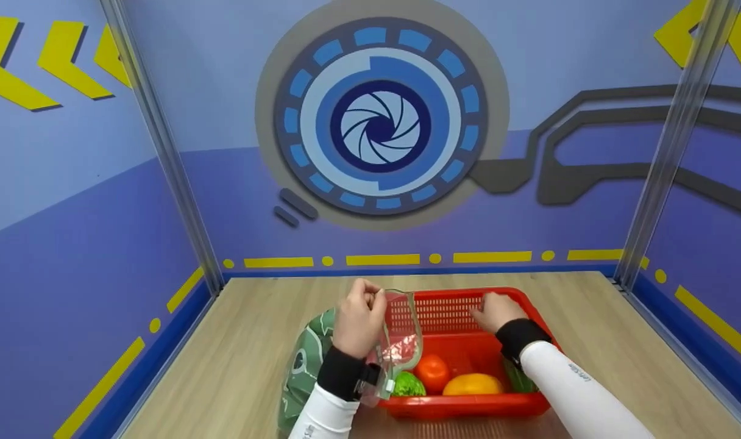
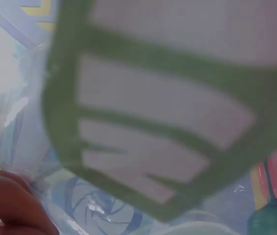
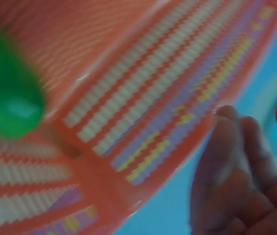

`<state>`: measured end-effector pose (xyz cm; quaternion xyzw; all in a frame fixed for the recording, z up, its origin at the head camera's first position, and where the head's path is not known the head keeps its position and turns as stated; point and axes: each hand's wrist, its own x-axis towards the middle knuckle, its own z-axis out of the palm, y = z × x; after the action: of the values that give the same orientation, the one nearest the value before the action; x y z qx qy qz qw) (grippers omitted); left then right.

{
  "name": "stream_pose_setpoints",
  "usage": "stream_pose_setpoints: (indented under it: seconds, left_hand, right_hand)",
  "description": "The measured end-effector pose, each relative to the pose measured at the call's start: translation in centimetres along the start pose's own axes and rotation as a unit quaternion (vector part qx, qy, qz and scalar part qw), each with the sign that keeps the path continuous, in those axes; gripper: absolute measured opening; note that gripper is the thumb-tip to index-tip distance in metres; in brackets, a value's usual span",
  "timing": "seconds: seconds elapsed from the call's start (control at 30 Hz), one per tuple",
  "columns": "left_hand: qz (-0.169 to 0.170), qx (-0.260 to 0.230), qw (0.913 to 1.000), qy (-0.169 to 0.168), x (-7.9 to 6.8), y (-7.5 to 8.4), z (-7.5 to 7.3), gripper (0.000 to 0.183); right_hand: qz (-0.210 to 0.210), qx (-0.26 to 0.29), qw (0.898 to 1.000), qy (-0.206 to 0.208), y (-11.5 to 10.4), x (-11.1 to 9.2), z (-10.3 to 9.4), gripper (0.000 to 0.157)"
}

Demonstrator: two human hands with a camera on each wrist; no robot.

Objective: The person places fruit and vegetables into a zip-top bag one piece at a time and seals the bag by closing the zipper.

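My left hand (image 1: pixel 359 320) pinches the top edge of a clear plastic bag (image 1: pixel 414 332) with green printing, left of the basket. A green printed panel (image 1: pixel 309 353) of the bag hangs beside this hand, and its film fills most of the left wrist view. Over the back right of a red plastic basket (image 1: pixel 468 407) is my right hand (image 1: pixel 497 312); its fingers are loosely bent with nothing between them. Inside the basket lie a tomato (image 1: pixel 432 373), a yellow-orange fruit (image 1: pixel 473 385), a green leafy vegetable (image 1: pixel 408 385) and a dark green vegetable (image 1: pixel 519 378), partly hidden by my right wrist.
The basket stands on a light wooden table (image 1: pixel 224 366). Blue-purple panels (image 1: pixel 90 274) with metal corner posts (image 1: pixel 169 146) enclose the table on the left, back and right. The slotted basket wall (image 3: pixel 143 93) runs close beside the right fingers.
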<state>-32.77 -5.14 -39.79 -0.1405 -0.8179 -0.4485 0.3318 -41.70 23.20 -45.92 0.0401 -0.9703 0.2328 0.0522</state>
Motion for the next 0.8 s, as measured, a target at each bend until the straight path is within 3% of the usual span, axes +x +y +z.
stream_pose_setpoints:
  seconds: [0.23,0.53,0.67,0.73,0.8]
  left_hand:
    - [-0.006,0.0,1.0,0.001,0.0,-0.1,0.0,0.004]
    - [-0.018,-0.013,0.9997,-0.003,-0.1,-0.3,0.1,0.004]
    - [-0.017,-0.011,0.9998,-0.002,-0.1,-0.3,0.1,0.004]
    - [-0.017,-0.011,0.9998,-0.003,-0.1,-0.3,0.0,0.004]
    - [-0.015,-0.01,0.9998,-0.003,-0.1,-0.3,0.0,0.004]
  right_hand:
    - [0.02,-0.109,0.992,-0.052,1.9,-0.4,0.9,0.017]
    - [0.025,-0.113,0.979,-0.167,1.8,-1.4,1.2,0.02]
    - [0.018,-0.103,0.979,-0.178,1.9,-1.3,1.7,0.023]
    - [0.019,-0.08,0.983,-0.163,2.0,-0.9,2.1,0.038]
    - [0.012,-0.059,0.989,-0.135,2.2,-0.2,2.5,0.063]
